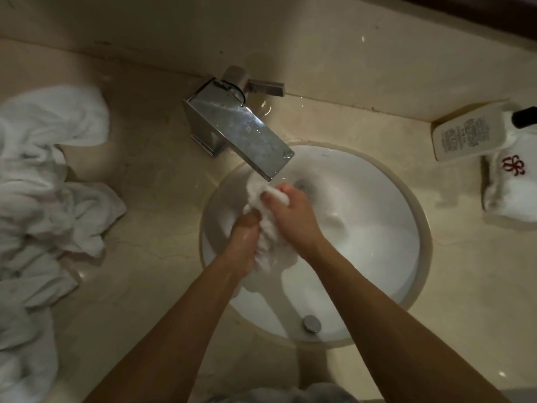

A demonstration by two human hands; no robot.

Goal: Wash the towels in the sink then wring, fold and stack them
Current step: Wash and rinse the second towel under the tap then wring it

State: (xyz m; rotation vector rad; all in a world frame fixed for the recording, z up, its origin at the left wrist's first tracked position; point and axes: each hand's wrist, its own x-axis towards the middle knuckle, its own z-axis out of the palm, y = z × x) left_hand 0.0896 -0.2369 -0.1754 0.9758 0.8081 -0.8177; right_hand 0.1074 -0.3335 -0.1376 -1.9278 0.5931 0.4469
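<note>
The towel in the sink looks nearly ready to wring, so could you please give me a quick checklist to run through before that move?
1. Both hands on the towel: ok. The left hand and right hand each grip it.
2. Towel over the sink basin, so drips fall inside: ok.
3. Faucet turned off: cannot tell; no stream is clearly visible.
4. Towel fully rinsed: cannot tell.
5. Place for finished towels: ok. A folded towel already lies on the counter to the right.
6. Towels left to wash: not ok. An unwashed pile lies crumpled on the left.
</note>
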